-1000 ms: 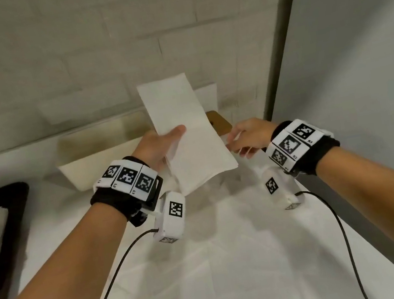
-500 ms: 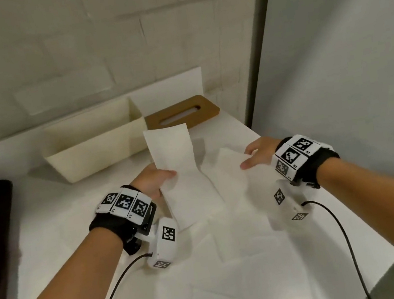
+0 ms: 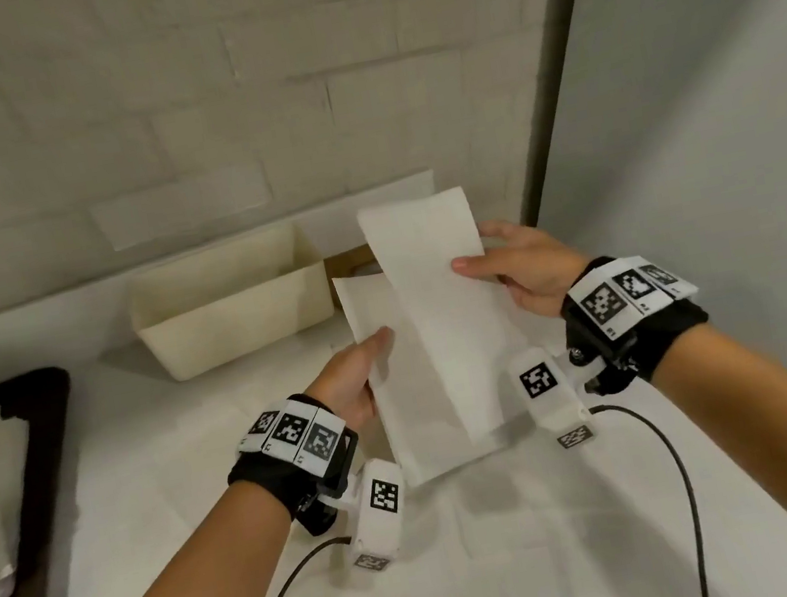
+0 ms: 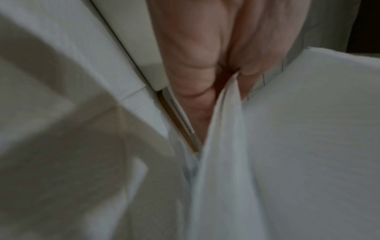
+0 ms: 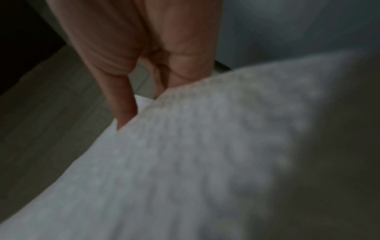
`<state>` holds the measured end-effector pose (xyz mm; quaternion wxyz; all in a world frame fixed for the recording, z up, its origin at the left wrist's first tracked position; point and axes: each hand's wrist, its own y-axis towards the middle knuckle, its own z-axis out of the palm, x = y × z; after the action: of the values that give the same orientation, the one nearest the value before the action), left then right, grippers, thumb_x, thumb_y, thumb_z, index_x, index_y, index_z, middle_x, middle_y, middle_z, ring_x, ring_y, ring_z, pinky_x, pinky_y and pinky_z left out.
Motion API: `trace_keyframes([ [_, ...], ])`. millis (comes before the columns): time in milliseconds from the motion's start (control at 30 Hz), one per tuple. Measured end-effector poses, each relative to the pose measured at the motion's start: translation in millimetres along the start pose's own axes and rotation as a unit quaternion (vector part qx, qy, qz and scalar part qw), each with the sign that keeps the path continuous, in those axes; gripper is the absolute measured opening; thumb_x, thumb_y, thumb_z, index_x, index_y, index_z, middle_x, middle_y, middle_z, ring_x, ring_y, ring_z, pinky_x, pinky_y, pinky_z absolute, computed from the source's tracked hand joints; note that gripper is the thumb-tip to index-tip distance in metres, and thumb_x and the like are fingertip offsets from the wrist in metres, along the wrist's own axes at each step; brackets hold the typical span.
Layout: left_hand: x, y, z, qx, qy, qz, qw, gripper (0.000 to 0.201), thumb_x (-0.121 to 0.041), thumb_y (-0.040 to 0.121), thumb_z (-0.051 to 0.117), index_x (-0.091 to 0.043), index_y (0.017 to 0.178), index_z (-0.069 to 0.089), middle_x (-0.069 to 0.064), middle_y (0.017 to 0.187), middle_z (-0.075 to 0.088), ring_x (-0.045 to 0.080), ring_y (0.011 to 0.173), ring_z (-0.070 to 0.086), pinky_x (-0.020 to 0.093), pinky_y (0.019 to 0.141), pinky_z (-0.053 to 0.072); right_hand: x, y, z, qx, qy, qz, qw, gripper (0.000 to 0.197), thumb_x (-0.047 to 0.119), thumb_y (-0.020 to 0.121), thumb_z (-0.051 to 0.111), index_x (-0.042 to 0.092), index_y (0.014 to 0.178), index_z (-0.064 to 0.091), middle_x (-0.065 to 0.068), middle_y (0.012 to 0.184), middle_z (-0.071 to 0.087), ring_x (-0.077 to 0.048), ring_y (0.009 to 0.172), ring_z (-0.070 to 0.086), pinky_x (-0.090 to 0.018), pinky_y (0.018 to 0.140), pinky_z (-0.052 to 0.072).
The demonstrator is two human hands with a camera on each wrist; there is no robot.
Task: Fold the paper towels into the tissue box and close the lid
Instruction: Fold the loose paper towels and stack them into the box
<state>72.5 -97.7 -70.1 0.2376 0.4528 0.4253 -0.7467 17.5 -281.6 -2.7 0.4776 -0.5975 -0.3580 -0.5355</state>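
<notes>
Two towels in air, just in front of box [image 3: 230,299], overlapping. Left hand [image 3: 351,386] pinches nearer towel [image 3: 398,401] at its left edge; right hand [image 3: 520,272] pinches far towel [image 3: 437,291] at its right edge, thumb on top. Box open, looks empty; lid [image 3: 348,260] right of box, mostly hidden. Paper likely light, limp, tears easily: hold edges, gentle pinch, support both ends when folding.

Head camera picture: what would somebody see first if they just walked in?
Two white paper towels held up mid-picture, the left hand pinching one and the right hand the other. Behind them, an open cream tissue box sits against the wall.
</notes>
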Motion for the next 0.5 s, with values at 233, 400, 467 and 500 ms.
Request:
trace_keyframes([
  [233,0,-11,-2,-0.027,-0.052,0.065,0.996,0.052,-0.054,0.092,0.039,-0.019,0.126,0.055,0.007,0.120,0.066,0.023,0.112,0.062,0.040,0.099,0.047,-31,16,40,0.010,-0.078,0.054,0.995,0.049,0.001,0.076,0.070,0.002,0.121,0.050,-0.018,0.121,0.061,-0.025,0.100,0.060,-0.037,0.092,0.049],
  [400,4,-14,-9,-0.022,-0.058,0.080,0.995,0.066,-0.064,0.088,0.013,-0.026,0.129,0.048,0.004,0.126,0.061,0.018,0.117,0.057,0.035,0.100,0.045,-34,21,49,0.041,-0.095,0.044,0.994,0.034,0.007,0.077,0.070,0.001,0.110,0.060,-0.017,0.116,0.064,-0.028,0.104,0.063,-0.041,0.096,0.049],
  [467,4,-15,-12,-0.024,-0.060,0.084,0.994,0.067,-0.065,0.088,0.010,-0.027,0.127,0.049,0.002,0.120,0.063,0.016,0.113,0.059,0.032,0.093,0.048,-33,23,54,0.052,-0.096,0.038,0.993,0.024,0.011,0.078,0.071,0.006,0.100,0.063,-0.013,0.108,0.067,-0.027,0.101,0.064,-0.040,0.095,0.050],
  [500,5,-14,-15,-0.025,-0.063,0.081,0.994,0.066,-0.065,0.088,0.009,-0.028,0.124,0.050,0.000,0.116,0.065,0.014,0.109,0.060,0.029,0.088,0.049,-33,23,56,0.056,-0.095,0.035,0.993,0.017,0.011,0.078,0.070,0.010,0.094,0.064,-0.010,0.102,0.068,-0.025,0.096,0.065,-0.039,0.093,0.051],
])
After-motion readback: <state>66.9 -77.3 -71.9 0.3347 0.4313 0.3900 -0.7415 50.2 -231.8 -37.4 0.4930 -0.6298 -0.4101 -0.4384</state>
